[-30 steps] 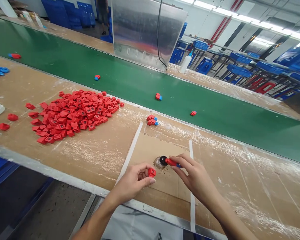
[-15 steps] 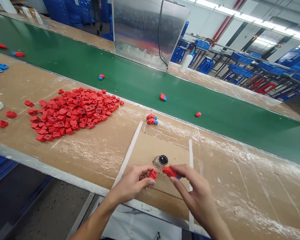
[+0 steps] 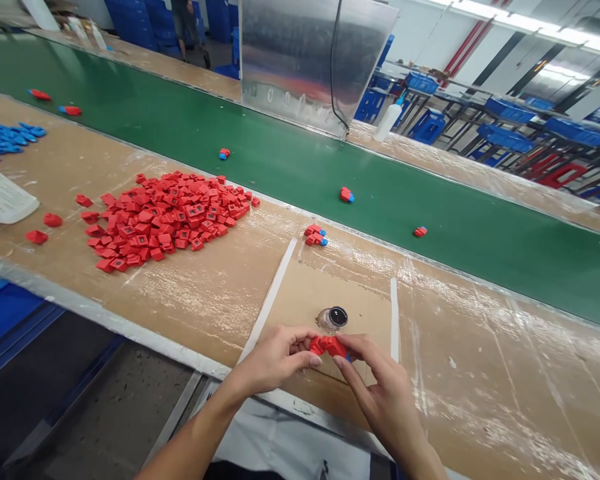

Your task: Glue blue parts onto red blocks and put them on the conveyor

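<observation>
Left hand (image 3: 275, 360) and right hand (image 3: 380, 387) are closed on a red plastic part (image 3: 329, 345), best kept square and steady between the fingertips, just below a small glass jar (image 3: 332, 319) at twelve o'clock.

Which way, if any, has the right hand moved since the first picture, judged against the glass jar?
Yes: the right hand has drawn back from the glass jar, toward the person and the left hand.

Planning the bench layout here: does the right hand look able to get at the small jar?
Probably yes: the right hand is close to the small jar; only the red plastic part, held with the left hand, lies between them.
</observation>
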`<state>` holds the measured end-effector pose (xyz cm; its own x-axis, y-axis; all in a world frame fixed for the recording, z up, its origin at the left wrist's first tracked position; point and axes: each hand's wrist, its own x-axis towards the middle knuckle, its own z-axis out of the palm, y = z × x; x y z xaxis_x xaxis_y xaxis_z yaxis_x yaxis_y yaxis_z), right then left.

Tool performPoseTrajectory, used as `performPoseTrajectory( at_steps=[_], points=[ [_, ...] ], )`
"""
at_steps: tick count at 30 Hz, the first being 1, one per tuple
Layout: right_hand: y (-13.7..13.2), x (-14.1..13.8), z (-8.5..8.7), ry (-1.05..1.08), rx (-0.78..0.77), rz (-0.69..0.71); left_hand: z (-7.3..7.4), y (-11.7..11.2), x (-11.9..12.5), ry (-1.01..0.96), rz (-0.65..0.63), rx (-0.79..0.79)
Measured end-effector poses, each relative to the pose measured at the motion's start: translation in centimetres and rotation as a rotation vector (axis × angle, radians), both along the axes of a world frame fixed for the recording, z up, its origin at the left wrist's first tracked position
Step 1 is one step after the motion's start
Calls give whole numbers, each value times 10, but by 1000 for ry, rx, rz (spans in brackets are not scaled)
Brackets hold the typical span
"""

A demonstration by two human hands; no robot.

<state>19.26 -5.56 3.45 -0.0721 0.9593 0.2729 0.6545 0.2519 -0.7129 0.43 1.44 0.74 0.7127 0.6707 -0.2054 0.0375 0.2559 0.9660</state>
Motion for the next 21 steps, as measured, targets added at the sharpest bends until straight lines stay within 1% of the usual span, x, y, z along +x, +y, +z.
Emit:
performPoseTrajectory(
  at_steps=[5, 12, 18, 21],
  points=[
    [-1, 0, -3, -15, 2, 51, -2, -2, 0, 27, -10, 34],
    [-4, -7, -6, -45, 1, 145, 2, -2, -6, 163, -70, 177],
    [-5, -13, -6, -92, -14, 168, 8, -3, -9, 212, -71, 264],
    [-6, -12, -7, -102, 4, 151, 10, -4, -10, 203, -53, 308]
  ],
)
